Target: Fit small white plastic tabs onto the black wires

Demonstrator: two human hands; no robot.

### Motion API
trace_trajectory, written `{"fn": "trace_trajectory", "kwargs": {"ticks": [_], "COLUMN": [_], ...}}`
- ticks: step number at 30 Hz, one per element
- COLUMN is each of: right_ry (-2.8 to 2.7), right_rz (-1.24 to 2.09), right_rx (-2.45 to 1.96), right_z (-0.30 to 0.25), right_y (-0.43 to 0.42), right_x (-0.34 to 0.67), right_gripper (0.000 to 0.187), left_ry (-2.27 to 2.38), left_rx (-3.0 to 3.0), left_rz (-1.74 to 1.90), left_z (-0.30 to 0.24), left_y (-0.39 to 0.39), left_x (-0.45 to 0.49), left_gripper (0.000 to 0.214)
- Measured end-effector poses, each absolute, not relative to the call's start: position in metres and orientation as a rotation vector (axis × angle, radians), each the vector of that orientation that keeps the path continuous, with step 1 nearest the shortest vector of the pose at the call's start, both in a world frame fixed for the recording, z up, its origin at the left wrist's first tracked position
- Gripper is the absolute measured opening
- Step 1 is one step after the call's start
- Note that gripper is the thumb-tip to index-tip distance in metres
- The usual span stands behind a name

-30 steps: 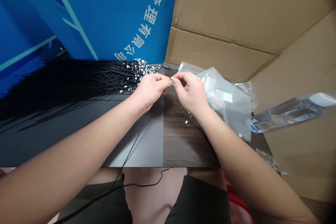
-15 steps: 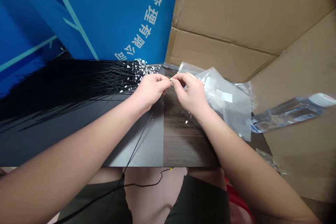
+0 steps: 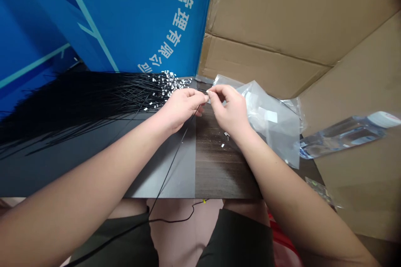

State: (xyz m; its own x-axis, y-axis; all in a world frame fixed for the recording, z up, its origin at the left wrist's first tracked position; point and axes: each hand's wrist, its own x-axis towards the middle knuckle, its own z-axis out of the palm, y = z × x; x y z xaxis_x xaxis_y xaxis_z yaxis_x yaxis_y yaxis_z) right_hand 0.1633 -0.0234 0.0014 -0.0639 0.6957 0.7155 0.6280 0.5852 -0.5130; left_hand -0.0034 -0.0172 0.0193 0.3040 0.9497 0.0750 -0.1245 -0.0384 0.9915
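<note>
A thin black wire runs up from the table's front edge into my left hand, whose thumb and finger pinch it near its end. Just to the right, my right hand is closed in a pinch, its fingertips almost touching the left ones. What sits between the right fingertips is too small to make out. Left of my hands lies a large bundle of black wires with small white tips, pointing toward my left hand.
A clear plastic bag lies right of my right hand. Small white bits are scattered on the dark table. A water bottle is at the right, by cardboard. A blue printed panel stands behind the wires.
My left hand has shifted slightly to the right and its lower fingers have spread a little. The wire hanging from it has swung right. My right hand has moved only slightly.
</note>
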Motion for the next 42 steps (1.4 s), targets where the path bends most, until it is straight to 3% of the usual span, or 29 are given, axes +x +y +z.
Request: {"fn": "trace_trajectory", "kwargs": {"ticks": [4,7,11,14,17,20,23,27,32,40,42], "right_ry": [-1.648,-1.63,-1.624,-1.792,-2.107,-2.385,-2.501,-2.558,-2.588,-2.525,-2.511], "right_rz": [0.153,0.253,0.123,0.078,0.179,0.319,0.408,0.449,0.467,0.463,0.463], "right_rx": [-1.118,-1.096,-1.134,-1.4,-1.705,-1.929,-2.037,-2.039,-2.074,-2.041,-2.048], "right_z": [0.001,0.015,0.053,0.075,0.075,0.06,0.047,0.043,0.047,0.043,0.042], "right_y": [-0.02,-0.023,-0.031,-0.029,-0.014,0.007,0.022,0.03,0.03,0.029,0.028], "right_x": [0.165,0.172,0.195,0.209,0.209,0.204,0.2,0.193,0.186,0.19,0.189], "right_gripper": [0.011,0.015,0.025,0.017,0.009,0.009,0.012,0.014,0.018,0.004,0.008], "left_ry": [0.821,0.932,1.45,1.952,1.949,1.953,1.995,1.685,1.353,1.365,1.351], "left_rx": [1.161,1.26,1.766,2.303,2.453,2.607,2.692,2.596,2.383,2.18,2.188], "left_rz": [0.671,0.615,0.733,0.493,0.237,0.073,0.271,0.75,1.11,1.128,1.12], "left_z": [0.039,0.066,0.121,0.153,0.149,0.112,0.069,0.035,0.016,-0.005,-0.006], "left_y": [-0.029,-0.035,-0.022,0.012,0.053,0.074,0.062,0.027,0.016,0.019,0.017], "left_x": [-0.018,-0.047,-0.088,-0.107,-0.112,-0.102,-0.077,-0.039,-0.027,-0.034,-0.033], "left_gripper": [0.012,0.011,0.018,0.025,0.029,0.032,0.052,0.032,0.029,0.026,0.025]}}
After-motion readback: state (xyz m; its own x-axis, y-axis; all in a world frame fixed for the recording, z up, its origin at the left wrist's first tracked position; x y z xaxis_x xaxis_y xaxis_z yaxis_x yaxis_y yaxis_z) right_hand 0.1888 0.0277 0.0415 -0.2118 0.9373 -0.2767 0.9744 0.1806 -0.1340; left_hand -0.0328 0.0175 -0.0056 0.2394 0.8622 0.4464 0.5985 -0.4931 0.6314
